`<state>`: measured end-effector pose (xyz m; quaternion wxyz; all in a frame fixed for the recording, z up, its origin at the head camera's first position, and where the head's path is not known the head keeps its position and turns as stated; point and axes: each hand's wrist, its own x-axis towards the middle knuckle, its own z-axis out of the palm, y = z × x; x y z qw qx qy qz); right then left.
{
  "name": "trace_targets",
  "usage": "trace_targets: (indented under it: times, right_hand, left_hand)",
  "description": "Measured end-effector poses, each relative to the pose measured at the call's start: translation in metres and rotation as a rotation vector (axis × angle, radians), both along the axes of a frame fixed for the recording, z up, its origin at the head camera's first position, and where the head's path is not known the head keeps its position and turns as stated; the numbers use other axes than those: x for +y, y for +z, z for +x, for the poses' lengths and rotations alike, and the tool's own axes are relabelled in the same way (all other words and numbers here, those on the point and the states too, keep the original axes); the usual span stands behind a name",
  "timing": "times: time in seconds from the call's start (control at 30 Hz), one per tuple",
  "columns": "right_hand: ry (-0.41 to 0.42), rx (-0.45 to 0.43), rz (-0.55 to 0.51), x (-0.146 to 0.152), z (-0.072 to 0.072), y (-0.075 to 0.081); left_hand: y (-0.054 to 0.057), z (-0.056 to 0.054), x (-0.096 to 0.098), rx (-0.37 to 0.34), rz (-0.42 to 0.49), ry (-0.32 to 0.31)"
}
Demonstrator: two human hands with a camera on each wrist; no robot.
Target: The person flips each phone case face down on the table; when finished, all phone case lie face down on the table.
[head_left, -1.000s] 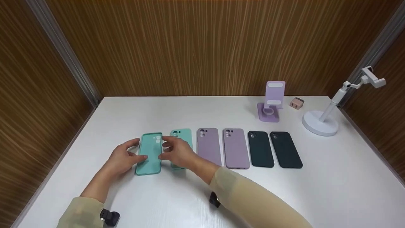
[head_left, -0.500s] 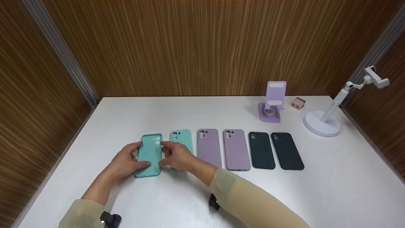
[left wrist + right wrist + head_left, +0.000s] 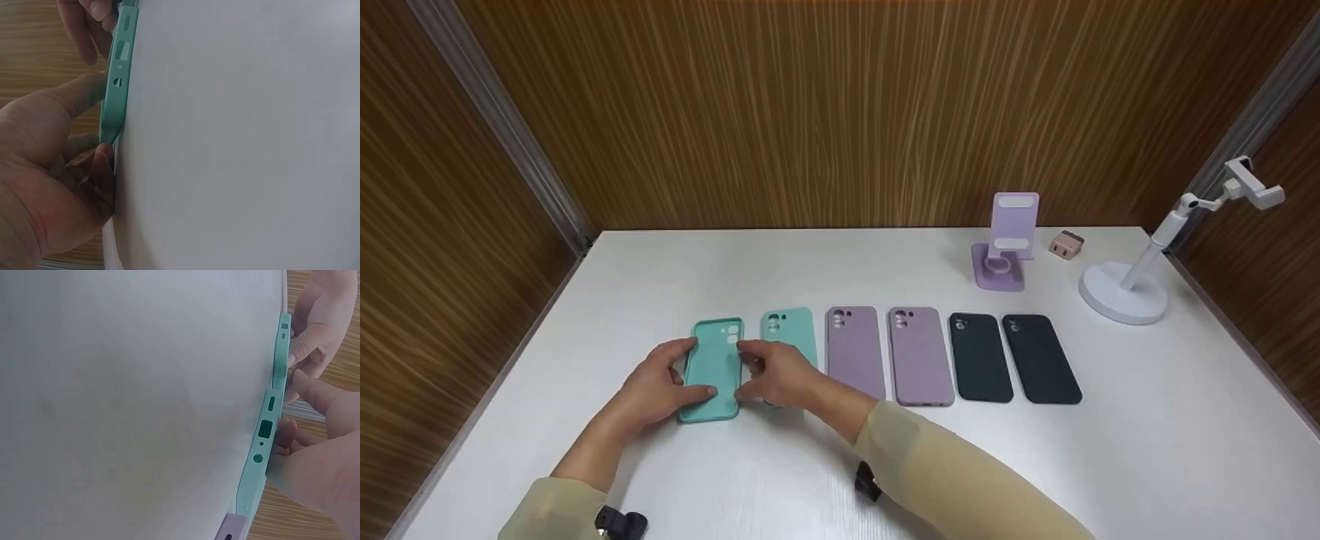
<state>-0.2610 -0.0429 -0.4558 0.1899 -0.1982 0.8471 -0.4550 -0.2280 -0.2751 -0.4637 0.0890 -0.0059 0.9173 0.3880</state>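
Observation:
In the head view, a mint green phone case [image 3: 715, 363] lies with its hollow inside up. My left hand [image 3: 649, 382] holds its left side, fingertips at the outer edge and thumb over the inside. At its right side, my right hand [image 3: 781, 375] grips the edge with thumb and index fingertips. A second mint case [image 3: 797, 324], back up, lies partly hidden under my right hand. The left wrist view shows the port end of the held case [image 3: 117, 84] close against the table. From the right wrist, the second case's port end [image 3: 260, 444] shows nearest that hand.
Two purple cases [image 3: 856, 349] and two black cases [image 3: 981, 357] continue the row rightward, backs up. Behind them stand a purple phone stand [image 3: 1012, 225], a pink charger plug [image 3: 1066, 244] and a white phone holder [image 3: 1123, 292]. Wood-grain panels [image 3: 840, 112] enclose the white table [image 3: 750, 262].
Both hands have slid a little along the held case toward its near end. The case stays almost in place beside the row, and the view has shifted slightly.

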Motion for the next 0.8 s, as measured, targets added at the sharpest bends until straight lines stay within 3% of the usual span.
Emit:
trace_targets:
  times: [0.47,0.8]
  right_hand:
    - [0.045,0.070,0.069,0.0005,0.0022,0.0015]
    - [0.060,0.114,0.133,-0.0026,0.0036,0.0001]
  left_hand:
    - [0.0010,0.0004,0.0014,-0.008,0.001,-0.010]
    - [0.0045,0.0016,0.0022,-0.046,0.102,0.051]
